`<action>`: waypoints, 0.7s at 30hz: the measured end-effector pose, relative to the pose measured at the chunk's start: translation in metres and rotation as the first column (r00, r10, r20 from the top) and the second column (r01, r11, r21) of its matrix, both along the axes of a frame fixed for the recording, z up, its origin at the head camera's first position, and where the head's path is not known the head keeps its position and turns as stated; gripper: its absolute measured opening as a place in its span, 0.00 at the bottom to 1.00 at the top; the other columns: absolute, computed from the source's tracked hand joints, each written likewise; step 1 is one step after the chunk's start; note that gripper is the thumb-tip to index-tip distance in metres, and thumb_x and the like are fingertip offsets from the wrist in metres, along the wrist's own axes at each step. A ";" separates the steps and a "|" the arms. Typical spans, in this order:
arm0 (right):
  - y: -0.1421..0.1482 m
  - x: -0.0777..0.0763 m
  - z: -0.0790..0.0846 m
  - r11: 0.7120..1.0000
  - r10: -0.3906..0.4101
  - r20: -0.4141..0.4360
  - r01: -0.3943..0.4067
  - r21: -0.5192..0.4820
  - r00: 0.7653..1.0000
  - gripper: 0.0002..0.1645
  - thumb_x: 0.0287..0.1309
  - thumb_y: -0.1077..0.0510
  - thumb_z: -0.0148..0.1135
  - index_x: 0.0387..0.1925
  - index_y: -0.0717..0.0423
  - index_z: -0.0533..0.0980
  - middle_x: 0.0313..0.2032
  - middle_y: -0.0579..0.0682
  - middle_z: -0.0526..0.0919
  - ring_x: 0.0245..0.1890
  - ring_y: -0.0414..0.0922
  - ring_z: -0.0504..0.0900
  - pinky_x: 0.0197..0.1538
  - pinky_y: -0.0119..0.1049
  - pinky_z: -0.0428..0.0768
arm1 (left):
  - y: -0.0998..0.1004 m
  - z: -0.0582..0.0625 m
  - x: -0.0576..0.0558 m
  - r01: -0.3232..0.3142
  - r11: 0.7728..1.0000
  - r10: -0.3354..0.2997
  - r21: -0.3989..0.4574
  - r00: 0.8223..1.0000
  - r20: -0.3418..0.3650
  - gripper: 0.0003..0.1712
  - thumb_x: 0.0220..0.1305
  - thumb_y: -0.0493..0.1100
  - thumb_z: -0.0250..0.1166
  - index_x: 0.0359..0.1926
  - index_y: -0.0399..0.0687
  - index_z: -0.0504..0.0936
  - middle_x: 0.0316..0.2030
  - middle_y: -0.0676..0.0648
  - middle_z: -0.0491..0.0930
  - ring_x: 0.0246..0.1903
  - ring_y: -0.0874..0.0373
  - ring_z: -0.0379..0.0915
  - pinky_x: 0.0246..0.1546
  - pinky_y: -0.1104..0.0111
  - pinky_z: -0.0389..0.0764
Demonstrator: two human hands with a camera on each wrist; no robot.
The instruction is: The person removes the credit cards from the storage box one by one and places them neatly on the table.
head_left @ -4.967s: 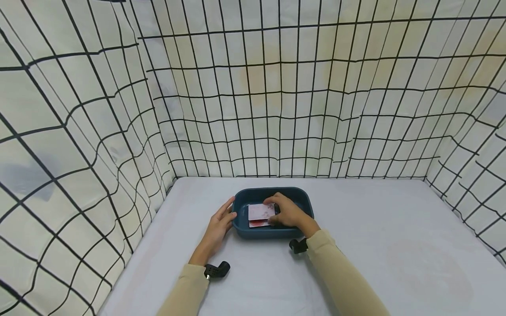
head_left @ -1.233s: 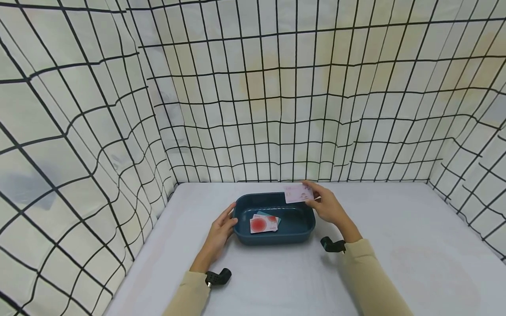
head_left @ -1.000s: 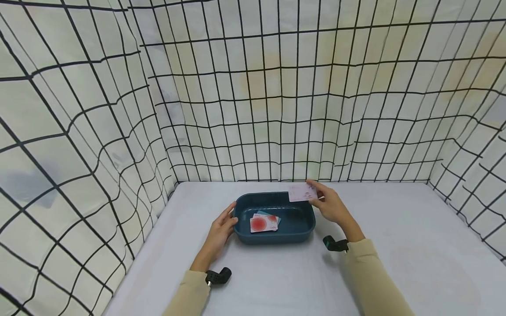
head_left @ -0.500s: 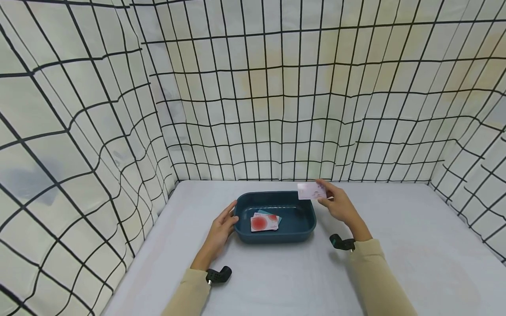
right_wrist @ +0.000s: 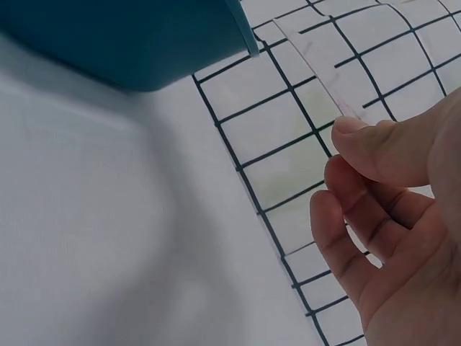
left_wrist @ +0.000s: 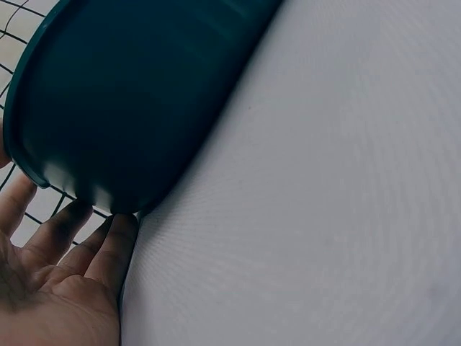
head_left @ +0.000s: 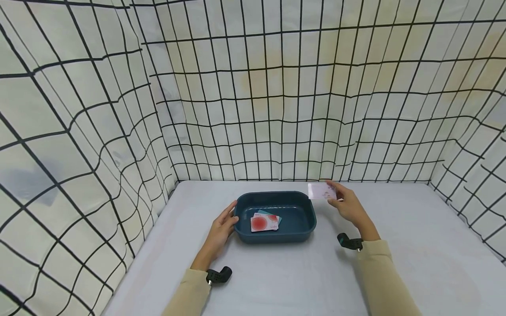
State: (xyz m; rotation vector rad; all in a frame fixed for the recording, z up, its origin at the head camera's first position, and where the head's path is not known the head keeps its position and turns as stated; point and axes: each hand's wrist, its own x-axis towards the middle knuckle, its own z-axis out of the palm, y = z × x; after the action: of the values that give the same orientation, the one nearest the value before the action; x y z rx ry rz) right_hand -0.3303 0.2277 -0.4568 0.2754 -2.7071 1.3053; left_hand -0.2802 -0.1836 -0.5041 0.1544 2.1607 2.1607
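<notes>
A dark teal plastic bin [head_left: 274,237] sits on the white table. My left hand [head_left: 218,231] touches its left end; in the left wrist view the extended fingers [left_wrist: 115,249] press against the outer wall. Between thumb and fingers, my right hand [head_left: 349,206] pinches a pale pink card [head_left: 319,191] by its right end, raised beyond the bin's far right corner. In the right wrist view the card [right_wrist: 310,61] appears almost edge-on. Lying in the bin, a white card with red blotches [head_left: 264,223] overlaps another whitish card and a light blue card [head_left: 280,219].
The white tabletop [head_left: 419,245] stretches around the bin. Black grid netting over white cloth [head_left: 261,101] encloses the back and both sides. Each wrist carries a small black camera, the left one [head_left: 219,275] close over the table.
The right hand has taken the pink card out of the bin and moved it rightward past the rim, exposing the cards beneath. The left hand has stayed at the bin's left end.
</notes>
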 end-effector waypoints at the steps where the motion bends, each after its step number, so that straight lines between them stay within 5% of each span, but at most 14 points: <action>1: 0.002 0.000 -0.001 1.000 -0.004 0.003 0.004 0.003 1.000 0.38 0.68 0.67 0.61 0.76 0.55 0.62 0.48 0.61 0.74 0.45 0.53 0.74 0.38 0.36 0.72 | 0.000 0.000 0.000 0.000 1.000 0.000 0.002 1.000 0.000 0.31 0.78 0.41 0.54 0.76 0.68 0.65 0.79 0.45 0.57 0.77 0.49 0.58 0.73 0.52 0.66; 21: 0.026 -0.004 -0.026 0.998 -0.022 0.127 0.015 0.059 0.992 0.37 0.66 0.68 0.57 0.75 0.60 0.62 0.50 0.64 0.72 0.48 0.55 0.69 0.47 0.44 0.69 | 0.000 -0.002 -0.002 -0.016 1.000 0.016 -0.015 1.000 0.008 0.30 0.78 0.41 0.54 0.76 0.69 0.65 0.79 0.45 0.57 0.77 0.48 0.58 0.73 0.52 0.66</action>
State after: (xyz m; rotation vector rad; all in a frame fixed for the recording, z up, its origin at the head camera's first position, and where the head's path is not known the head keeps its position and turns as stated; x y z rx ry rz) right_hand -0.3341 0.2542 -0.4828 0.1781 -2.8493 1.2834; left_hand -0.2819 -0.1832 -0.5060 0.1275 2.1806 2.1490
